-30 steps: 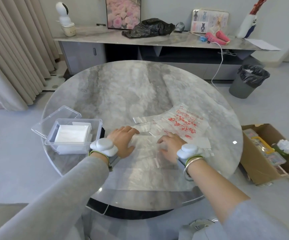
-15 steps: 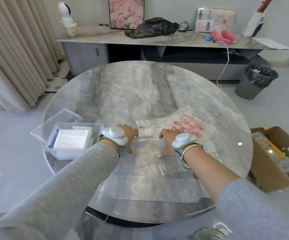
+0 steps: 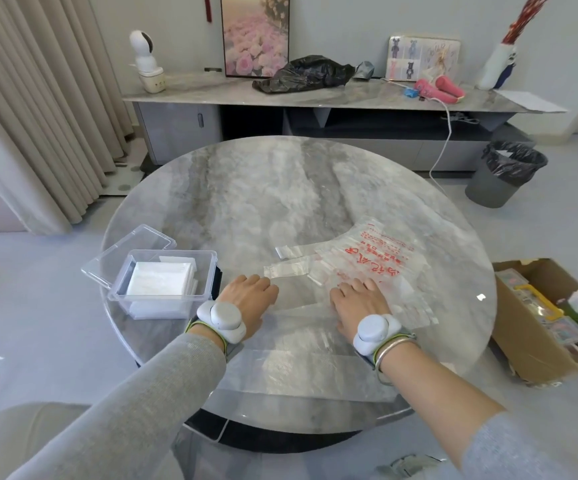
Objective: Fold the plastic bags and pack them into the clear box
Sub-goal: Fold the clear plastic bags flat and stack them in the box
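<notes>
A clear plastic bag [image 3: 301, 344] lies spread flat on the near half of the round marble table [image 3: 280, 202]. My left hand [image 3: 246, 299] presses flat on its far left part, fingers straight. My right hand [image 3: 360, 301] presses flat on its far right part, fingers spread. Just beyond my right hand lies a pile of clear bags with red print [image 3: 374, 258], handles pointing left. The clear box [image 3: 166, 282] stands at the table's left edge, left of my left hand, holding a stack of folded white bags [image 3: 159, 278].
The box's clear lid [image 3: 131, 251] lies behind it at the table's left rim. On the floor to the right are an open cardboard box [image 3: 537, 323] and a grey bin [image 3: 505, 174]. A long sideboard [image 3: 315, 98] stands beyond the table.
Both hands have slid outward and slightly away from me over the flat bag, ending farther apart. The view has tilted up and moved back.
</notes>
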Demonstrator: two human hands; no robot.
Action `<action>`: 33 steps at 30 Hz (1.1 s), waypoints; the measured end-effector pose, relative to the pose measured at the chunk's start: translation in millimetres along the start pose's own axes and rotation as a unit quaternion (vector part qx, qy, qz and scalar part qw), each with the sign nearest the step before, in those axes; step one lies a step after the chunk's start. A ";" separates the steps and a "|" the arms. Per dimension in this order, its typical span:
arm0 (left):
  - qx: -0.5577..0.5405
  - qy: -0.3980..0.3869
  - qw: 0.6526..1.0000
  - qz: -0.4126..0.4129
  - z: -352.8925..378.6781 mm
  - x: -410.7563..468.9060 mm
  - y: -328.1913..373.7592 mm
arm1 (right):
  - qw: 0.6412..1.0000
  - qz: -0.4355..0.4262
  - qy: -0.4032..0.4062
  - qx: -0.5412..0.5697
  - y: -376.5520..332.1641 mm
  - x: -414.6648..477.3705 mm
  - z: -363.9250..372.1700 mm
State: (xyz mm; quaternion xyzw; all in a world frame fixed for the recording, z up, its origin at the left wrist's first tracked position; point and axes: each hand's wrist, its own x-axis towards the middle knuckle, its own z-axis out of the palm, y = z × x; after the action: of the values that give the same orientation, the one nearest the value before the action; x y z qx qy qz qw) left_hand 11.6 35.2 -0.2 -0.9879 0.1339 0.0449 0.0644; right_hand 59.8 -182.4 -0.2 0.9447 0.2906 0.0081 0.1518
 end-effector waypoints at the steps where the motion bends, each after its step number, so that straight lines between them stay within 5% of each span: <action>1: 0.003 -0.002 1.000 0.004 2.3 -0.4 1.4 | 1.000 -0.003 -0.008 -0.002 -0.6 -3.2 2.1; 19: -0.040 -0.104 0.994 0.009 3.7 -49.2 12.2 | 0.990 0.005 -0.140 0.025 2.0 -71.6 -12.8; 25: -0.060 -0.086 0.995 -0.004 5.4 -53.8 16.4 | 0.978 0.059 -0.186 0.071 13.0 -80.7 -5.5; 33: -0.054 -0.064 0.996 -0.008 7.4 -58.1 21.3 | 0.982 0.080 -0.147 0.086 23.4 -90.1 -2.9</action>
State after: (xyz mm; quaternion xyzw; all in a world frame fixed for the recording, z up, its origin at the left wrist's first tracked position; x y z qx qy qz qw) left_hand -50.5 30.9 -3.9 -0.9862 0.1185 0.1143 0.0193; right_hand -2.6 -249.7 16.0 0.9654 0.1883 -0.1437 0.1094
